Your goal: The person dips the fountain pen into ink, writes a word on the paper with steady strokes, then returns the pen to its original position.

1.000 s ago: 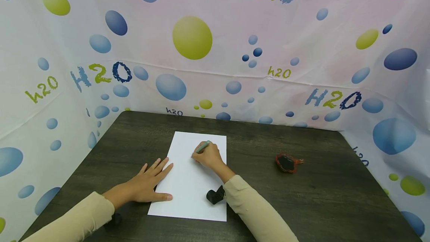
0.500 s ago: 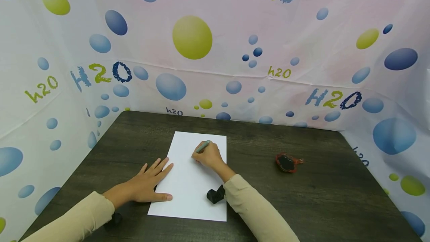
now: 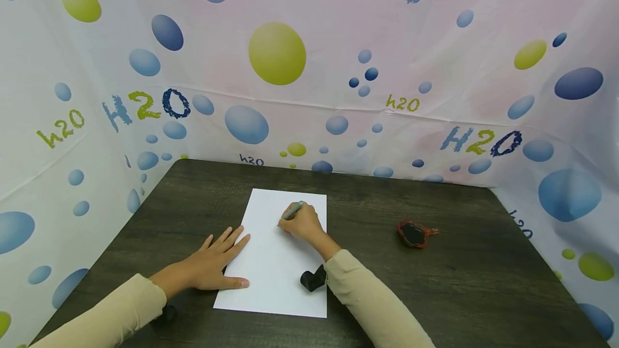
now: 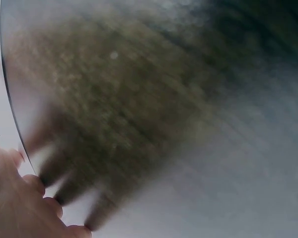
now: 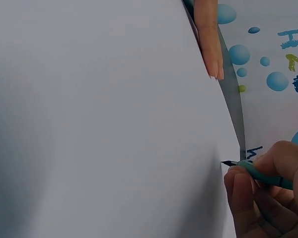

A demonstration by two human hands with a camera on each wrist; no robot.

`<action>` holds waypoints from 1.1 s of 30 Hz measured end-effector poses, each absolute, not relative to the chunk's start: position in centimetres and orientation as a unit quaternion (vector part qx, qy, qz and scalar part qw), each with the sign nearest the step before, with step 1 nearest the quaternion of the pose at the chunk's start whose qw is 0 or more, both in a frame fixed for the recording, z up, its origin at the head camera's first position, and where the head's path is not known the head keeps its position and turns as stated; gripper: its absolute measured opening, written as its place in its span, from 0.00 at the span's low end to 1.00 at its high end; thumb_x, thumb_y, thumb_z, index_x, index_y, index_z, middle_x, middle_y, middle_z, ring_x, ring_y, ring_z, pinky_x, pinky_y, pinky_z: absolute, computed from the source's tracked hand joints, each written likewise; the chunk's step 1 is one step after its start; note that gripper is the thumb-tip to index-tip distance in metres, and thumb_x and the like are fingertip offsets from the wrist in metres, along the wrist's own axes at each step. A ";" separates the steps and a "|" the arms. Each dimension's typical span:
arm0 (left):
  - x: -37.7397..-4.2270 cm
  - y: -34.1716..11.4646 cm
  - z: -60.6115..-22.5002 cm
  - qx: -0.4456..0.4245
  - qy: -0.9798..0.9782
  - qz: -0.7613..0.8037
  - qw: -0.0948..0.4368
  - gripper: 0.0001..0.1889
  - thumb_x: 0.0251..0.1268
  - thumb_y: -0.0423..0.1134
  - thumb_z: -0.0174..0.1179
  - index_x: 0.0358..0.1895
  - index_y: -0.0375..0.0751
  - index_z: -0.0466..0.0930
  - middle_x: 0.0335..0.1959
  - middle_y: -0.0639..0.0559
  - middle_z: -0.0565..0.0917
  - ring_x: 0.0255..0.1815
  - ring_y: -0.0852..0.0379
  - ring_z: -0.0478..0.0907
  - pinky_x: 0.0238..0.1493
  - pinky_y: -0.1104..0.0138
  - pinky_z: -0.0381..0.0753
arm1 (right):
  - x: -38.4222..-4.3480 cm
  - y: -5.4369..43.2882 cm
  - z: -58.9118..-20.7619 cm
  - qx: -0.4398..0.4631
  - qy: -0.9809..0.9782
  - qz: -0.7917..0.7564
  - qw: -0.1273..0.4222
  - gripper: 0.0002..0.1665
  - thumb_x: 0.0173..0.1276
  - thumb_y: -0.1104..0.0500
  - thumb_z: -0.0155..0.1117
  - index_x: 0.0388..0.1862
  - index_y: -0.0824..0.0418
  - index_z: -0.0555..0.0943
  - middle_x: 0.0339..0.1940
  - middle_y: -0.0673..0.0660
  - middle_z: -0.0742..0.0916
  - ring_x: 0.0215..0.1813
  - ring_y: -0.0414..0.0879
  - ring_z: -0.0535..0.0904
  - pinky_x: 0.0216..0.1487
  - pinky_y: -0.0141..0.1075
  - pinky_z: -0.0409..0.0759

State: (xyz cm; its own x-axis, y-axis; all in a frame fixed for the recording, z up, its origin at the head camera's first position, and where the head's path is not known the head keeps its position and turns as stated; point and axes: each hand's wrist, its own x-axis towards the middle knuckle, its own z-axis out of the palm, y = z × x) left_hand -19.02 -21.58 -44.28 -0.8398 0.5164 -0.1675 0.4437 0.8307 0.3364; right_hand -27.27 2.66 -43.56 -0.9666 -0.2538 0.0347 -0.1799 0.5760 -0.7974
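A white sheet of paper (image 3: pixel 271 267) lies on the dark wooden table. My left hand (image 3: pixel 213 265) rests flat across its left edge, fingers spread and thumb on the sheet. Over the sheet's upper part, my right hand (image 3: pixel 303 224) grips a slim teal pen (image 3: pixel 292 210) between thumb and fingers, slanted in a writing hold. In the right wrist view the dark pointed nib (image 5: pixel 228 162) stands right at the paper's surface. Much of the left wrist view is blurred; several fingertips of the left hand (image 4: pixel 20 203) show at lower left.
A red-orange object with a dark, shiny face (image 3: pixel 413 233) lies on the table (image 3: pixel 464 283) to the right. A black device (image 3: pixel 313 278) at the right wrist overlaps the paper. Behind the table hangs a white curtain (image 3: pixel 203 58) printed with blue and green dots.
The right hand and the pen have shifted very slightly to the right over the paper. The left hand has stayed in place on the sheet.
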 end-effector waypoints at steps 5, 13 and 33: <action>-19.0 -21.5 -44.2 0.252 0.949 0.143 0.127 0.55 0.53 0.74 0.54 0.77 0.41 0.48 0.78 0.39 0.43 0.76 0.33 0.40 0.65 0.30 0.39 | -27.2 3.1 -43.6 -0.128 0.889 -0.438 0.038 0.07 0.58 0.64 0.66 0.22 0.56 0.82 0.12 0.47 0.82 0.18 0.39 0.76 0.23 0.30 0.72; -18.9 -21.5 -44.2 0.251 0.949 0.142 0.128 0.55 0.53 0.75 0.54 0.77 0.41 0.48 0.78 0.39 0.44 0.76 0.33 0.40 0.65 0.30 0.39 | -27.1 3.8 -43.3 -0.138 0.886 -0.443 0.029 0.06 0.56 0.65 0.65 0.21 0.57 0.83 0.12 0.48 0.82 0.18 0.41 0.76 0.23 0.31 0.72; -18.8 -21.4 -44.0 0.252 0.946 0.152 0.132 0.55 0.53 0.73 0.55 0.76 0.41 0.49 0.78 0.39 0.43 0.76 0.32 0.40 0.65 0.30 0.38 | -27.1 4.1 -43.5 -0.135 0.896 -0.423 0.008 0.10 0.58 0.64 0.66 0.17 0.57 0.81 0.10 0.48 0.80 0.16 0.40 0.73 0.19 0.29 0.68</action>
